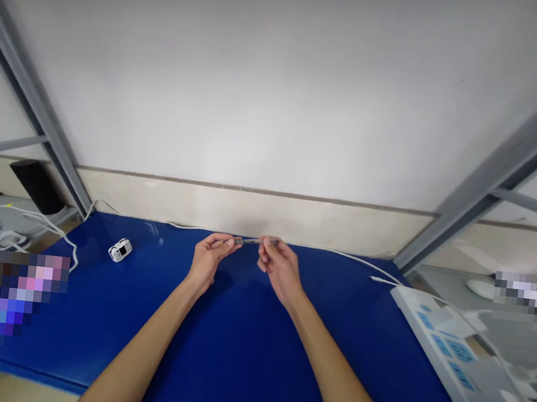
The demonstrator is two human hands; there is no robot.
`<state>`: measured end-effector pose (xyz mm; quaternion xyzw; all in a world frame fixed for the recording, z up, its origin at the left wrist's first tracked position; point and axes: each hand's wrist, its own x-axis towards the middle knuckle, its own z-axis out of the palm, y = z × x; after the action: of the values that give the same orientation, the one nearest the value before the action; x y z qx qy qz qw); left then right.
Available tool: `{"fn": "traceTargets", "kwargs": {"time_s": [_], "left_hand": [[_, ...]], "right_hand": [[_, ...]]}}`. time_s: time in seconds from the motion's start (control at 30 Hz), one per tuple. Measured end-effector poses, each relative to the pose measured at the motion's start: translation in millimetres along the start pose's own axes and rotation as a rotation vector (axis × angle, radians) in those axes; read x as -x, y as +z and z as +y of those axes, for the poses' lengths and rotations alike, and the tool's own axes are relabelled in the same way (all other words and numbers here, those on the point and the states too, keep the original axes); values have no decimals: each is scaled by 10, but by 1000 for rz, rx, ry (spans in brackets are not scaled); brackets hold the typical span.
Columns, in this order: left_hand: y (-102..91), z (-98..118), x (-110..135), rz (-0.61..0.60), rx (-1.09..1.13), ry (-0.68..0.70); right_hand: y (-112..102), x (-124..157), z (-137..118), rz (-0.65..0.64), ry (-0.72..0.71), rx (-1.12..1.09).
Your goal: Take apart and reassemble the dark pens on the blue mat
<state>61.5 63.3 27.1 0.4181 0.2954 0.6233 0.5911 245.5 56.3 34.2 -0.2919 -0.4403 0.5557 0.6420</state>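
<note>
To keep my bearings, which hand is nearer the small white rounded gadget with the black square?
Left: the left hand is to the right of the white gadget; the right hand is farther right, past the left.

We see moderately bright, soft light whose source lies out of view; the pale wall (pixel 268 111) is brightest around its middle and dims upward, the top right corner falling nearly black. The glossy blue tabletop (pixel 231 370) carries a mild sheen, darkened by a faint shadow beneath the left hand (pixel 205 259) and right hand (pixel 283 268). We find the slim item (pixel 247 242) between them blurred. Toward the edge the power strip (pixel 445 347) looks stretched, and coarse pixelation masks patches at both sides.
</note>
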Motion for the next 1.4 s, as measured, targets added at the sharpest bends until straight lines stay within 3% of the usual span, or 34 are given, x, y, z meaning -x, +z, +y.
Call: {"fn": "traceTargets", "kwargs": {"time_s": [0.13,0.27,0.47,0.63,0.73,0.97,1.4], "left_hand": [[81,-7,76,-93,-176,-8],[66,29,68,13,-273,103],[-360,133,-143,237,-644,284],[-691,162,-205,294,-1297,175],[-754,142,-182,291,-1505,87],[-704,120,-152,221,-1507,24],[-702,178,-127,303,-1370,-8]], "right_hand": [[-79,-72,-60,116,-37,-189],[-184,-98,-88,91,33,-386],[-406,-104,-138,114,125,-394],[-472,-67,-154,159,117,-444],[-455,-54,-164,162,117,-471],[-423,-50,-170,145,118,-407],[-317,-99,-111,135,79,-290]]}}
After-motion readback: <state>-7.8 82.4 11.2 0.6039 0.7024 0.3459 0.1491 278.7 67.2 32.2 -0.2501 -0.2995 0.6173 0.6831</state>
